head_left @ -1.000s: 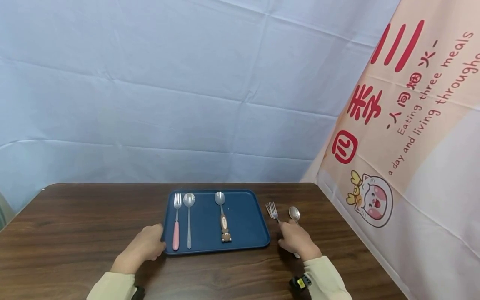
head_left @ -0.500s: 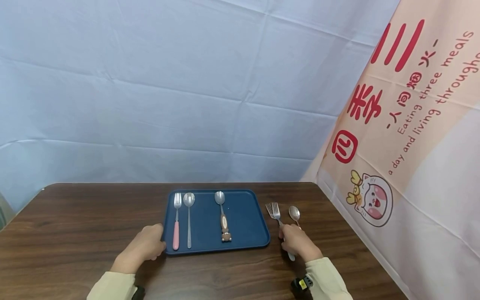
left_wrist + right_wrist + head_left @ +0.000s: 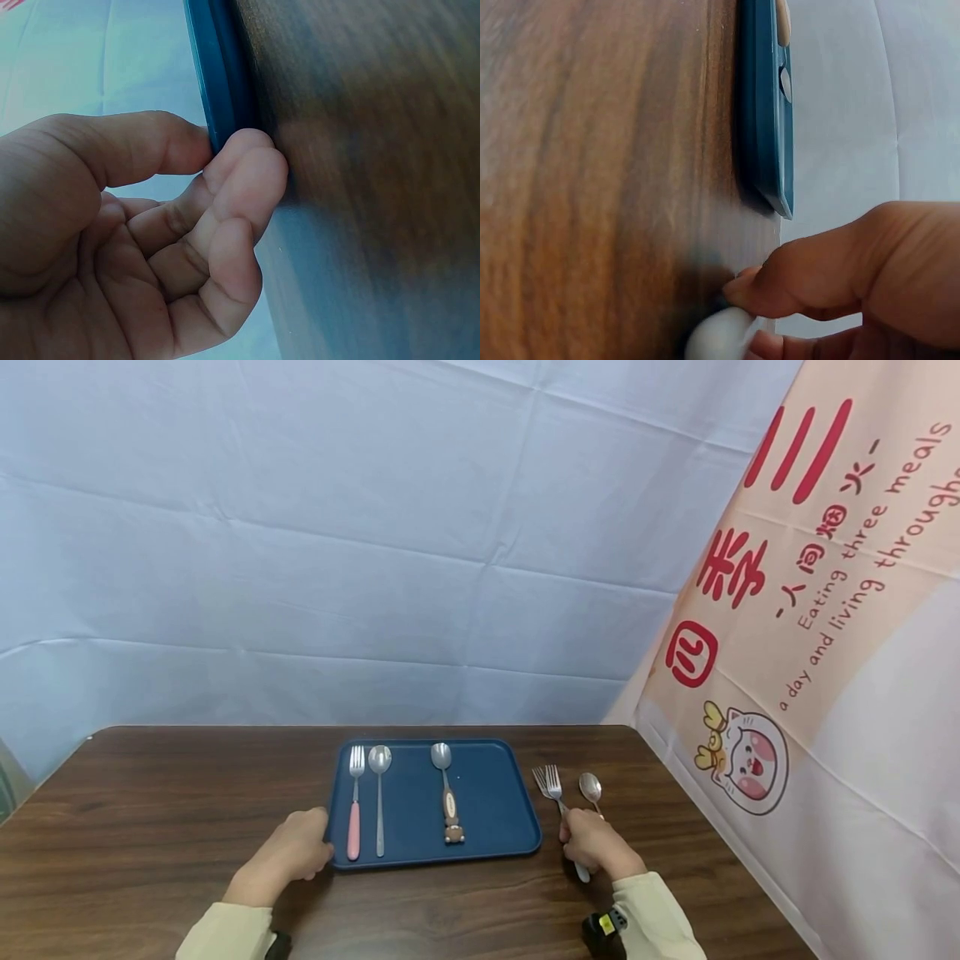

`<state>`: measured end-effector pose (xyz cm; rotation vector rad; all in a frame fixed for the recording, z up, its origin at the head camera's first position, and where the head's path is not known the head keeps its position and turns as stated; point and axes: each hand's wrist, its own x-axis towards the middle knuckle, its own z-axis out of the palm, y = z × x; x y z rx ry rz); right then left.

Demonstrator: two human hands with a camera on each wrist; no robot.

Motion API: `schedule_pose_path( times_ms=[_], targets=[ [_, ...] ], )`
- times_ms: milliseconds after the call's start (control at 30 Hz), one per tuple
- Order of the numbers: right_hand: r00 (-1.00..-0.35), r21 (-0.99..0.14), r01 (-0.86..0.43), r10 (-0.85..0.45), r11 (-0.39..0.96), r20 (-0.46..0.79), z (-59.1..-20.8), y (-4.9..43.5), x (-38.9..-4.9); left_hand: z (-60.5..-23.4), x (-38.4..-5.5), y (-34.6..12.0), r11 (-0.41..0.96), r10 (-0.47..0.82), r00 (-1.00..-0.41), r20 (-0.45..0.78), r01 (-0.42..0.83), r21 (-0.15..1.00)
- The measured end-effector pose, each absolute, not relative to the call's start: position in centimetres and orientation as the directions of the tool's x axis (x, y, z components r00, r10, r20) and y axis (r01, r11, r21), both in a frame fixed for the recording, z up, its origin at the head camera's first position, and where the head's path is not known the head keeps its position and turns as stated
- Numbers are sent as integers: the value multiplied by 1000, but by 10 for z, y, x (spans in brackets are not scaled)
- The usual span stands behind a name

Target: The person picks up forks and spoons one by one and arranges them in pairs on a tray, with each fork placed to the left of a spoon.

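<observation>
My left hand (image 3: 294,846) pinches the left rim of a blue tray (image 3: 487,847); the left wrist view shows the thumb on one side of the rim (image 3: 217,82) and curled fingers on the other. Right of the tray, my right hand (image 3: 596,842) grips a metal fork (image 3: 553,782) by its handle. Its tines point away from me and its pale handle end (image 3: 720,335) shows below the hand. A second fork (image 3: 539,779) lies right beside it, its lower part hidden. Just to the right lies a spoon (image 3: 590,787), partly covered by the hand.
On the tray lie a pink-handled fork (image 3: 354,831), a long plain metal spoon (image 3: 380,802) and a spoon with a brown bear handle (image 3: 451,810). The brown wooden table (image 3: 187,793) ends at a pale cloth backdrop (image 3: 337,568); a printed cloth (image 3: 810,610) hangs at the right.
The gripped fork's head has shifted right, separating from the other fork's tines, and its handle end now shows below my right hand. The left hand and tray have stayed in place.
</observation>
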<state>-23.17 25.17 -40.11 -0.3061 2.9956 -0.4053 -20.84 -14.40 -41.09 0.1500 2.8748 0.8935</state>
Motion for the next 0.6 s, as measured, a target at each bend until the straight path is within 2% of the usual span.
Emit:
schedule_pose_path(
  times_ms=[333, 600],
  targets=[
    [-974, -366, -107, -171, 924, -148, -403, 253, -235, -411, -208, -144, 810, 136, -987, -82, 63, 583],
    [-973, -369, -94, -165, 925, -164, -399, 251, -236, -410, -207, -144, 813, 133, -987, -89, 57, 580]
  ],
)
